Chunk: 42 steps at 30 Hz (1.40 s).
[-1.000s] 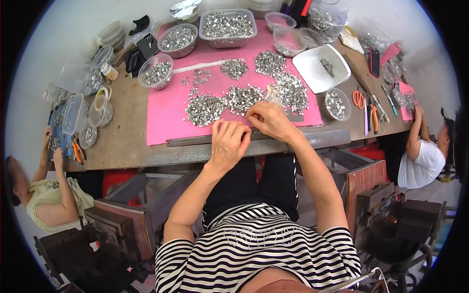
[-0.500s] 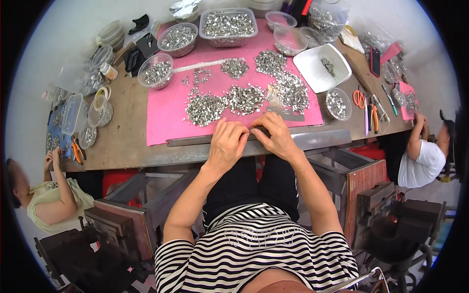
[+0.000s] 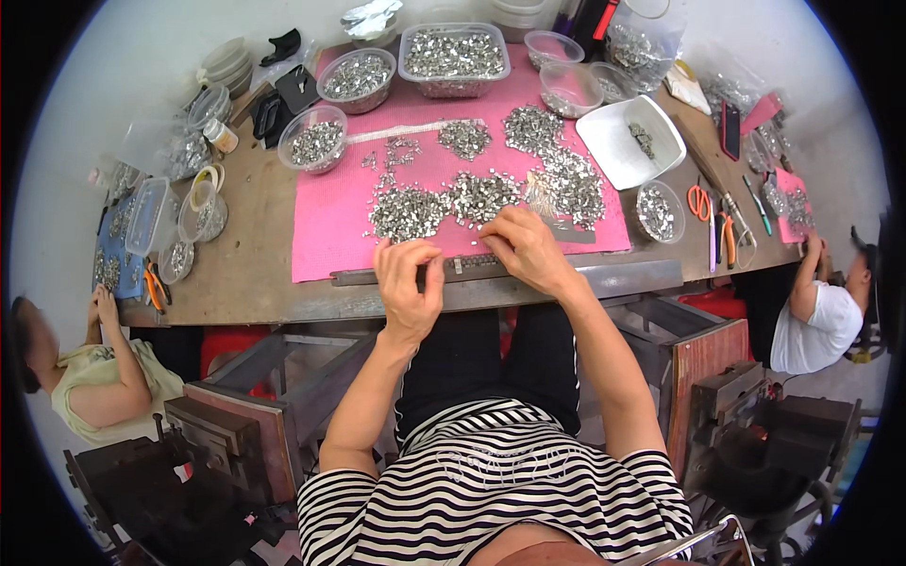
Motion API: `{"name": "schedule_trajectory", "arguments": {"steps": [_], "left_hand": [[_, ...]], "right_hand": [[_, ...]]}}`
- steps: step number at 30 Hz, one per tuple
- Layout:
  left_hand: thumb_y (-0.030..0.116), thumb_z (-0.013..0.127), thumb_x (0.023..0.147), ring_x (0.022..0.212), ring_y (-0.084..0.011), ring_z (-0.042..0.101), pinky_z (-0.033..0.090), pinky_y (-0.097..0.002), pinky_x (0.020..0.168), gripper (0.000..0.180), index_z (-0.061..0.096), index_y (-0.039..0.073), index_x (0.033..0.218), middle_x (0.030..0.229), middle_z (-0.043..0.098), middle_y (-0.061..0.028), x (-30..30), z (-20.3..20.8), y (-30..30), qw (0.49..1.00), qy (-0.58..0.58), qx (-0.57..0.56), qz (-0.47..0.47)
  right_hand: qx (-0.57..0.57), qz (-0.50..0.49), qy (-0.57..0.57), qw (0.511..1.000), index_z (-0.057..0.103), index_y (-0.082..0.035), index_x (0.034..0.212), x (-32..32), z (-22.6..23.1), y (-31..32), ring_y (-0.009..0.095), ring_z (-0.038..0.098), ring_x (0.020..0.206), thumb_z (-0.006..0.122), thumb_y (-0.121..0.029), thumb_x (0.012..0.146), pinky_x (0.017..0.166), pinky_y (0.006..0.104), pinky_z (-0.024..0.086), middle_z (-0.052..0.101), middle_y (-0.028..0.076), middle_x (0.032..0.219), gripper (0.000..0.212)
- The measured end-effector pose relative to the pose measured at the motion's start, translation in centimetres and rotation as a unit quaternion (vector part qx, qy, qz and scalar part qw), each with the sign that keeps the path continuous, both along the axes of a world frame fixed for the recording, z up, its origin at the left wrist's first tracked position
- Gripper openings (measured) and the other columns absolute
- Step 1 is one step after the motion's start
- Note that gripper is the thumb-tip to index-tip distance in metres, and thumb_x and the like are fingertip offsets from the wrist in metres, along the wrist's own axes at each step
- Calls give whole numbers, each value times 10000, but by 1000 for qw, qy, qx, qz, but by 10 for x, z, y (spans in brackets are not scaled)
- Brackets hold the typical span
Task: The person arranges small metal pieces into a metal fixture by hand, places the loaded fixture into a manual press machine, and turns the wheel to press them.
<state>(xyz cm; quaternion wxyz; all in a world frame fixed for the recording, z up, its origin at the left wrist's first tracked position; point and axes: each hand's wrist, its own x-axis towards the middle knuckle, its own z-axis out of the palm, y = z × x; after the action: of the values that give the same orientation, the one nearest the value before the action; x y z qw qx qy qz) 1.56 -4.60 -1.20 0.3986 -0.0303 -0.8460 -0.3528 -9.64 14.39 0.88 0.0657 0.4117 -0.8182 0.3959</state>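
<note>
Along the table's front edge lies a narrow dark metal bar (image 3: 351,277), with a row of small silvery metal pieces (image 3: 459,266) on it between my hands. My left hand (image 3: 409,288) rests over the bar's left part, its fingers loosely bent and the thumb apart from them. Further right, my right hand (image 3: 527,249) reaches past the bar to the pink mat (image 3: 316,247), thumb and fingertips drawn together beside a heap of small metal pieces (image 3: 483,196). What those fingertips hold, if anything, is too small to make out.
More heaps (image 3: 408,212) cover the mat. Behind stand a full rectangular tub (image 3: 455,87), round bowls (image 3: 317,166) and a white tray (image 3: 613,170). Orange-handled scissors (image 3: 698,202) and pliers (image 3: 727,224) lie right. Co-workers sit at both sides.
My hands were close together over the bar and have parted. The left moved left and slightly down; the right moved up toward the heap. The row of pieces on the bar now shows.
</note>
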Motion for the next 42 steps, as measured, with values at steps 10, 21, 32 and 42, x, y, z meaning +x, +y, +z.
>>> {"name": "schedule_trajectory", "arguments": {"steps": [10, 21, 32, 42], "left_hand": [[27, 721, 864, 939, -260, 621, 396, -501, 1042, 178, 638, 74, 1015, 978, 662, -67, 1, -15, 1, 1000, -13, 3, 6], [275, 801, 846, 989, -225, 591, 319, -501, 1070, 267, 677, 118, 1022, 996, 642, -19, -6, -7, 22, 994, -70, -87, 6], [256, 813, 840, 1031, -241, 600, 309, -527, 1096, 316, 668, 106, 1078, 1038, 650, -39, -5, -11, 24, 994, -82, -72, 19], [178, 776, 870, 1035, -249, 599, 276, -568, 1149, 229, 667, 107, 1059, 1037, 644, -43, -9, -5, 27, 994, -77, -71, 4]], "right_hand": [[61, 88, 29, 994, 703, -26, 894, -19, 0, -12, 327, 623, 807, 718, -61, 851, 727, 441, 498, 625, 121, 839, 58], [-34, -31, 50, 998, 680, -50, 914, 28, -9, 26, 284, 586, 844, 762, -53, 832, 753, 400, 443, 613, 81, 894, 116], [-48, -77, 156, 984, 710, -58, 956, 42, -24, 20, 267, 605, 851, 802, -4, 756, 754, 383, 462, 645, 63, 932, 226], [-54, -87, 166, 981, 710, -63, 978, 41, -28, 17, 261, 623, 882, 776, -3, 784, 770, 390, 470, 667, 65, 959, 213]]}}
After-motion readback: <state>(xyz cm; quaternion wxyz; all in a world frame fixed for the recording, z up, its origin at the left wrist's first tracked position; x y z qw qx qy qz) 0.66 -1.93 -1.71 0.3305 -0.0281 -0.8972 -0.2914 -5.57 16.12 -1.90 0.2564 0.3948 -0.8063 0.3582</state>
